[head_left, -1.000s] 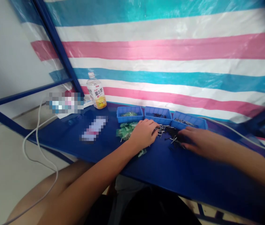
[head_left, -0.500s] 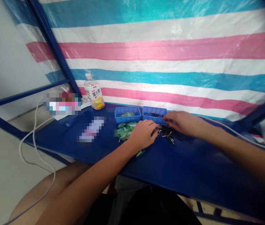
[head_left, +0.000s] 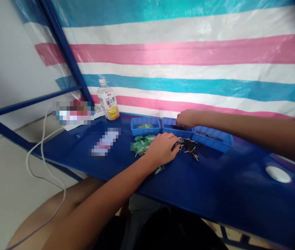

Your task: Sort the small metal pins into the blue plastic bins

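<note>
My left hand [head_left: 163,148] rests on the table between a heap of green packets [head_left: 142,144] and a pile of black and silver pins [head_left: 191,147]. Its fingers are curled at the pile's left edge; what they hold, if anything, is hidden. Over the middle blue bin [head_left: 166,131], my right hand [head_left: 188,118] reaches down with bent fingers, their tips hidden. The left blue bin [head_left: 145,131] contains pale green pieces. In the right blue bin [head_left: 212,140] lie dark and silver pins.
A drink bottle [head_left: 109,100] stands at the back left, with a blurred flat item [head_left: 106,142] in front. A white oval object [head_left: 278,174] lies at the right. White cables [head_left: 42,152] hang at the left. A striped sheet [head_left: 178,55] covers the back.
My right hand has moved up and left from the pile's edge to over the middle bin. The right bin and white oval object now show. The view has shifted slightly.
</note>
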Demonstrator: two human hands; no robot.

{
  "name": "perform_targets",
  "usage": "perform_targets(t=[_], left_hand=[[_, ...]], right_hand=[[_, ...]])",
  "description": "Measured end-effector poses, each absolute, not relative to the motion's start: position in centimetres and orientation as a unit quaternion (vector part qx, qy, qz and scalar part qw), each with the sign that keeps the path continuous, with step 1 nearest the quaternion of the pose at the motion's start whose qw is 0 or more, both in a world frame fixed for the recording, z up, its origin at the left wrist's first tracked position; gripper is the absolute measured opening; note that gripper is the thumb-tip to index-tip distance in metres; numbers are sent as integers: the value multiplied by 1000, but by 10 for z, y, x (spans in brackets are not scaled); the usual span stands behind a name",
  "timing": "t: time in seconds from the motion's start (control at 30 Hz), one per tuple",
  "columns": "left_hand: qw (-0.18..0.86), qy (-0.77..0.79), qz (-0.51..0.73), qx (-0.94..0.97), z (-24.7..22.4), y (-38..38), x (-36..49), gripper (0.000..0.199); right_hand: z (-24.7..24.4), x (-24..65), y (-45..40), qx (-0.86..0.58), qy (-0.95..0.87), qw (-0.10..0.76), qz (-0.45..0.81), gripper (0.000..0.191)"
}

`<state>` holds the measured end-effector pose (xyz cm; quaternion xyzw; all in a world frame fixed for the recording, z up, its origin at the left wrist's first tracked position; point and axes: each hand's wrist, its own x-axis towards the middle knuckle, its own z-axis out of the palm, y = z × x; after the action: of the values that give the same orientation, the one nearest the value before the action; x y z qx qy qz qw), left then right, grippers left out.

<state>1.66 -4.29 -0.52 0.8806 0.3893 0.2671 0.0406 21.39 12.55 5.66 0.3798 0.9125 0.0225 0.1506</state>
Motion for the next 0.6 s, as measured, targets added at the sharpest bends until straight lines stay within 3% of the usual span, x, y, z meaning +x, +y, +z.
perform_targets(t=[0.1,0.17,0.4,0.6], left_hand=[[42,391,265,881,-5,-43,16,21],[42,391,263,881,-5,-43,16,21],[45,389,270,879,-3,-42,17,21],[46,389,268,880,-3,-42,17,21]], right_hand=[[60,211,120,347,907,231,56,16],[67,211,117,342,906,240,71,17],[113,259,112,382,900,206,47,17],[80,318,83,477,865,157,-1,35]])
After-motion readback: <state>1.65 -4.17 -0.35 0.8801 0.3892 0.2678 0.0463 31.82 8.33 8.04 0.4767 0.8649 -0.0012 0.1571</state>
